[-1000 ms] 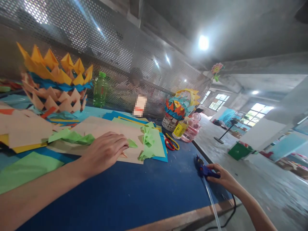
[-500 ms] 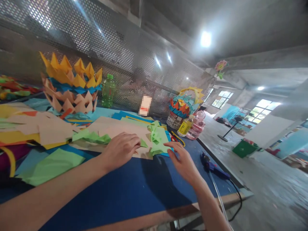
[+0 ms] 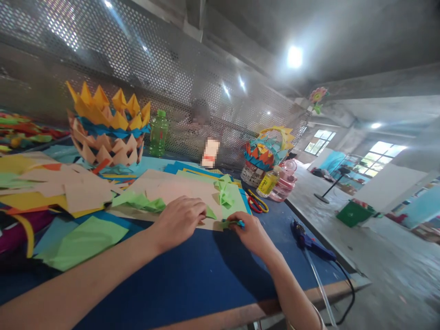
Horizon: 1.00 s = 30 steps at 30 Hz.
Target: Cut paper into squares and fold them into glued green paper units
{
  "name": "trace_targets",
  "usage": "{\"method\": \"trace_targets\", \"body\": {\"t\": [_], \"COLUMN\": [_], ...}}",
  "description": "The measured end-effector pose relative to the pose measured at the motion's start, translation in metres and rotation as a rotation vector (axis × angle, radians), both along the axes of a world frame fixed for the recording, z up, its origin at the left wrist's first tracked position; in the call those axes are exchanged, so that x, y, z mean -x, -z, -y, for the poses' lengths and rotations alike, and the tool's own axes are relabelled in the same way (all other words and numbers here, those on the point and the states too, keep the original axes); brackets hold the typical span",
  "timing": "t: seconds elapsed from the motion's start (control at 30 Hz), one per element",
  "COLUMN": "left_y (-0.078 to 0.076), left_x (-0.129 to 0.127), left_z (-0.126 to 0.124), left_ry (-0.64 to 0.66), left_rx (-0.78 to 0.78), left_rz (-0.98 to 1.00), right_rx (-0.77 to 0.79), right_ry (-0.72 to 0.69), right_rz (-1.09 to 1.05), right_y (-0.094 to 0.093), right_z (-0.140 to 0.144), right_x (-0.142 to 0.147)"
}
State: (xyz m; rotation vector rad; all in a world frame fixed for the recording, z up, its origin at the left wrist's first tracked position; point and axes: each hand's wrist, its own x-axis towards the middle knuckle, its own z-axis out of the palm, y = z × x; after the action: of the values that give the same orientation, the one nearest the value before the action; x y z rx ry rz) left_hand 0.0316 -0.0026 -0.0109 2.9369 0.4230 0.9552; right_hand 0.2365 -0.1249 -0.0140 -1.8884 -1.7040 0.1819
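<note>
My left hand (image 3: pixel 180 221) is closed, its fingertips pinching a folded light-green paper piece (image 3: pixel 210 212) that points to the right. To its right, my right hand (image 3: pixel 250 233) pinches another small green folded paper piece (image 3: pixel 226 224) between thumb and fingers. The two pieces are apart. Just beyond my hands, several green folded pieces (image 3: pixel 225 195) lie on a pale green sheet. More green folded pieces (image 3: pixel 139 201) rest on the beige paper (image 3: pixel 165 182), left of my left hand. My fingers hide part of each held piece.
Red-and-yellow-handled scissors (image 3: pixel 258 202) lie beyond my right hand. A blue glue gun (image 3: pixel 311 243) with a cord is near the right table edge. A yellow, blue and beige paper basket (image 3: pixel 110 133), a green bottle (image 3: pixel 158 135) and a yellow-labelled bottle (image 3: pixel 268 182) stand behind.
My right hand has closed on a green folded piece from the sheet and drawn it nearer the front edge. My left hand still holds its piece. The view has shifted slightly.
</note>
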Motion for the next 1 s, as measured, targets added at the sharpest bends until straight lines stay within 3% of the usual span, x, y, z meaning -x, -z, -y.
{"method": "trace_targets", "body": {"t": [0.17,0.37,1.0], "left_y": [-0.004,-0.014,-0.017], "left_x": [-0.001,-0.001,-0.003], "left_z": [0.001,0.003,0.011], "left_ry": [-0.004,0.007,0.038], "left_rx": [0.055,0.105,0.140], "left_rz": [-0.036,-0.180,-0.169], "right_rx": [-0.145,-0.144,-0.130], "right_ry": [0.046,-0.052,-0.070], "right_rz": [-0.187,-0.449,-0.334], "right_y": [-0.002,-0.003,-0.001], "right_z": [0.001,-0.002,-0.002], "right_x": [0.002,0.014,0.025]}}
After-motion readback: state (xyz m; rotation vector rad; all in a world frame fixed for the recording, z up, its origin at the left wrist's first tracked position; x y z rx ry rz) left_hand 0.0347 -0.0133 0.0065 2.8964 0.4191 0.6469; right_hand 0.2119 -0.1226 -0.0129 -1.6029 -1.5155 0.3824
